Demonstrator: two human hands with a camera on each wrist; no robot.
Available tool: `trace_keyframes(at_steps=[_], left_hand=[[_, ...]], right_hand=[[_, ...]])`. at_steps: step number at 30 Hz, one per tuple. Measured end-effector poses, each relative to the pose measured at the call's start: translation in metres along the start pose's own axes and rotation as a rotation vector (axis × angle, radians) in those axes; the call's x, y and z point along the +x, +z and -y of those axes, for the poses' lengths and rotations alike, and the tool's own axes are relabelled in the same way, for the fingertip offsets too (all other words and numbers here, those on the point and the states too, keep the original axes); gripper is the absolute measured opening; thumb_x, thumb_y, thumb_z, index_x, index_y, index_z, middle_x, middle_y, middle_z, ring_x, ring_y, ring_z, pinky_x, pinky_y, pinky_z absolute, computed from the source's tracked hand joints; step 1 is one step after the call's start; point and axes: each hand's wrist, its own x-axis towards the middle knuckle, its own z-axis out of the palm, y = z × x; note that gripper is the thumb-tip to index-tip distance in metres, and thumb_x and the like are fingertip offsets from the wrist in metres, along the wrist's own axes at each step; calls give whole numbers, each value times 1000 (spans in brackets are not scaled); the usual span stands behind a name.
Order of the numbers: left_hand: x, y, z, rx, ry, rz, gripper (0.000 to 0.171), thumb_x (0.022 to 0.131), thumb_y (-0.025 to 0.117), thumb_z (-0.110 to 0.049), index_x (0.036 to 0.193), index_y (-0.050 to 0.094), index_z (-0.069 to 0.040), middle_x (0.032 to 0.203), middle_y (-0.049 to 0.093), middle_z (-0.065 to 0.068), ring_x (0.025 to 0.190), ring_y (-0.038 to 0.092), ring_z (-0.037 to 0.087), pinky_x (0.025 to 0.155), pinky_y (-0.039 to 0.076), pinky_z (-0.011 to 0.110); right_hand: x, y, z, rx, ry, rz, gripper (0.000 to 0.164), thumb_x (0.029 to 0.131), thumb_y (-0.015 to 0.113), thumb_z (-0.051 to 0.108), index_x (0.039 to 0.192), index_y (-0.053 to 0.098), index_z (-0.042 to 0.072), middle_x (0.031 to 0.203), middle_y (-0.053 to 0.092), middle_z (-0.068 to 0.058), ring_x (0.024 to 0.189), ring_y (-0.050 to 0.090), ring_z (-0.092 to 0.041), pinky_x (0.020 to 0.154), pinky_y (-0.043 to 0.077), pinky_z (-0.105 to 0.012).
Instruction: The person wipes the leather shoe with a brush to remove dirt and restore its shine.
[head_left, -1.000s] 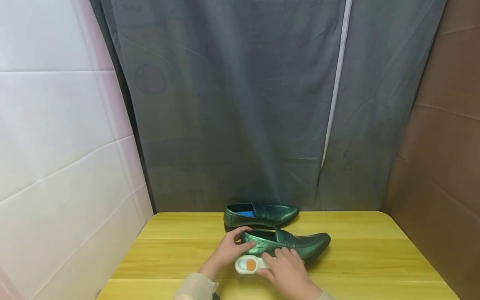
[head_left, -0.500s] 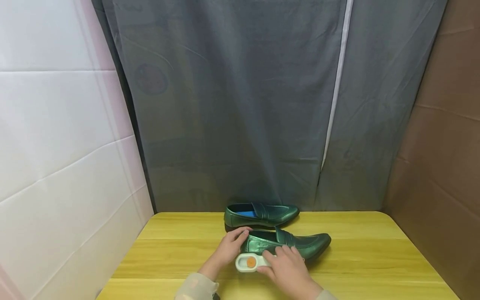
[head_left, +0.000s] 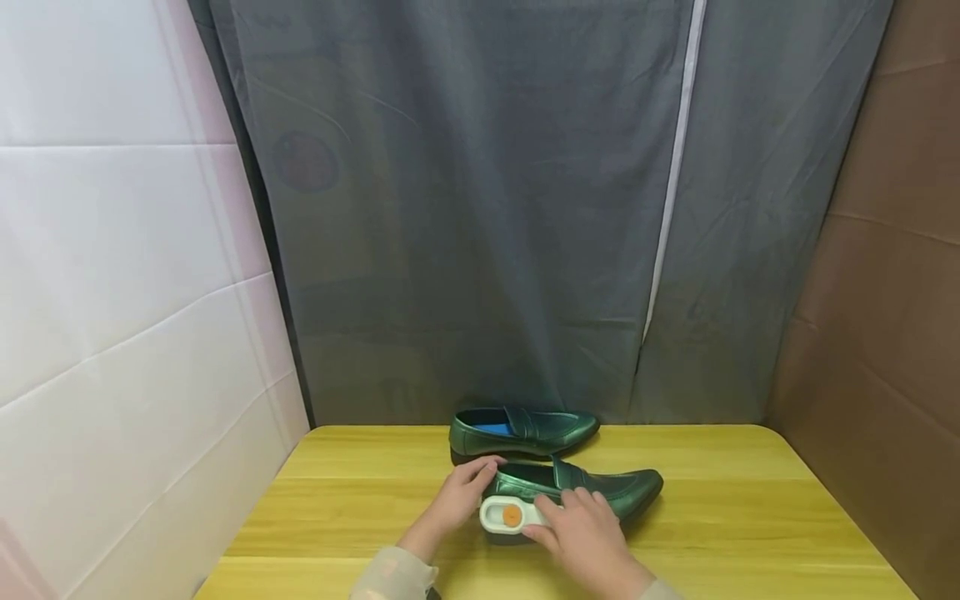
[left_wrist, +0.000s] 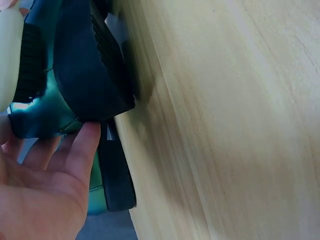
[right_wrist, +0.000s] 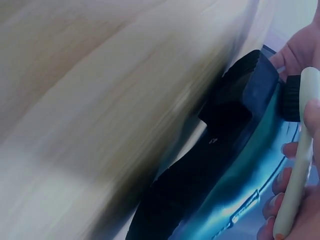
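Note:
A metallic green loafer (head_left: 633,493) lies across the table, toe to the right. At its back end my left hand (head_left: 457,500) grips the heel, fingers round the counter. My right hand (head_left: 591,537) holds a shoe brush (head_left: 492,514) by its pale handle, which has an orange round part. In the right wrist view the black bristles (right_wrist: 291,98) are at the loafer's side near the heel. The dark heel block (left_wrist: 90,70) fills the upper left of the left wrist view, its ridged underside partly showing. The brush covers part of the loafer's side in the head view.
A second green loafer (head_left: 562,429) with a blue insole stands just behind, toe also right. The yellow wood-grain table (head_left: 360,475) ends at a grey curtain (head_left: 480,250). A white panel (head_left: 135,275) borders the left, a brown one (head_left: 885,292) the right.
The left thumb has drawn back from the loafer's side to the heel. The brush has shifted slightly up and right along the side. The second loafer stays put.

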Motion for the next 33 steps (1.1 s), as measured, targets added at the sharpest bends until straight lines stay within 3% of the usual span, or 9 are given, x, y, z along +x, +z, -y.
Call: trace_keyframes(at_steps=[6,12,18,24,33], left_hand=[[0,3,4,-98,-37,0,39,109,46,-29,132,62,-2,131,60,22,108,56,26,79,59,47],[-1,5,4,-145,-54,4,39,108,47,-28,131,61,-1,133,58,24,112,57,28,82,59,54],[1,3,1,-166,-68,2,38,108,48,-28,130,61,0,134,55,24,114,56,32,81,58,62],[4,0,3,-149,-86,12,39,108,47,-31,131,61,-1,137,55,21,119,54,33,82,58,60],[5,1,3,-151,-81,24,40,108,47,-34,130,62,-4,135,55,22,119,54,32,81,58,59]], right_hand=[[-11,1,-13,30,38,-24,43,92,48,69,100,64,30,72,50,10,68,43,-10,61,32,-28],[-26,0,-32,48,85,-51,40,91,54,67,101,64,29,71,47,11,67,41,-8,61,30,-26],[-35,-3,-50,77,136,-52,44,93,55,65,110,66,26,74,53,14,69,44,-6,63,33,-25],[-42,2,-65,113,164,-1,41,95,55,62,110,65,26,72,48,15,66,40,-4,61,33,-25],[-54,6,-83,149,186,-6,35,94,59,60,105,63,27,71,45,16,65,37,-2,60,33,-23]])
